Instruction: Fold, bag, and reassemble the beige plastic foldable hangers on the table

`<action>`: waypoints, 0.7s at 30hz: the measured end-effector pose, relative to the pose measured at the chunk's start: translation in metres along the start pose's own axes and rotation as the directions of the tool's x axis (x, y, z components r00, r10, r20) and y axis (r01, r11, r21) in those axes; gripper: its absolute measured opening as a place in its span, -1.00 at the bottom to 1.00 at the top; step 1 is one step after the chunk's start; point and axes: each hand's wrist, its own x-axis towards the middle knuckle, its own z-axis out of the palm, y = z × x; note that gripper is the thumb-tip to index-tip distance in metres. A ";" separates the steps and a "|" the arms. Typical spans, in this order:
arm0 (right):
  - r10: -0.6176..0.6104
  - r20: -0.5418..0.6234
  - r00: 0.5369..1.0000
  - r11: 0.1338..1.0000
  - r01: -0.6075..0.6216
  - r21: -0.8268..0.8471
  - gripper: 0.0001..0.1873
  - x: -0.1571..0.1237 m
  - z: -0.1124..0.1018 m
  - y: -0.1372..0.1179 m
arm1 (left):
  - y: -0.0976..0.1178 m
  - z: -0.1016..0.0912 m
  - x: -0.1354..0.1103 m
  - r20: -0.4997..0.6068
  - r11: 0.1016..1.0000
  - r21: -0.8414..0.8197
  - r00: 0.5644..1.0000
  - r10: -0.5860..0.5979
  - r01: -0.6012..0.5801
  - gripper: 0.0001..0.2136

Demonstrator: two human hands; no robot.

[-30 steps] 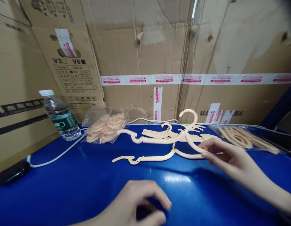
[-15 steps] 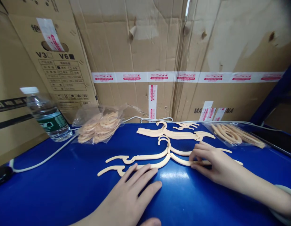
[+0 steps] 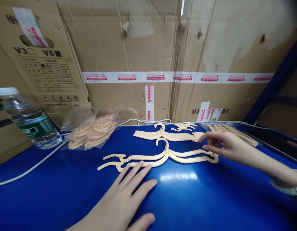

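Two pale hangers, a near hanger and a far hanger, lie nearly alongside on the blue table, meeting at their hooks. Left hand: flat, fingers spread, fingertips over the near hanger's left arm; nothing pinched. Right hand: above the right ends, fingers curled, thumb and forefinger apart, nothing seen between; contact unclear.

Just behind: stacked hangers, with small loose pieces beyond. Left, a clear bag of flat pieces; right, a bag of rods, partly behind the right hand.

Far left: bottle, white cap, green label; lettering not readable.

Left carton: "V3" beside an unfilled square, "V6" beside a filled one; table of small print, handling symbols below. Back carton: "MA" and "INA", middle letters under tape. White tape runs across, red printing too small to read.
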 end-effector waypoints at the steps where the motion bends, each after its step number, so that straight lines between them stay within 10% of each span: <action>1: 0.016 0.017 1.000 1.000 -0.016 -0.007 -0.62 0.000 -0.004 0.005 | 0.000 0.000 0.000 0.001 0.999 0.047 1.000 0.014 -0.014 -0.51; 9: 0.099 0.256 0.962 0.993 -0.080 -0.084 -0.45 -0.003 -0.010 0.013 | -0.008 0.009 -0.002 -0.070 0.976 0.206 0.994 0.087 -0.071 -0.51; 21: 0.122 0.302 0.945 0.986 -0.080 -0.147 -0.56 0.002 -0.004 0.005 | -0.011 0.013 -0.001 -0.099 0.972 0.218 0.989 0.108 -0.084 -0.50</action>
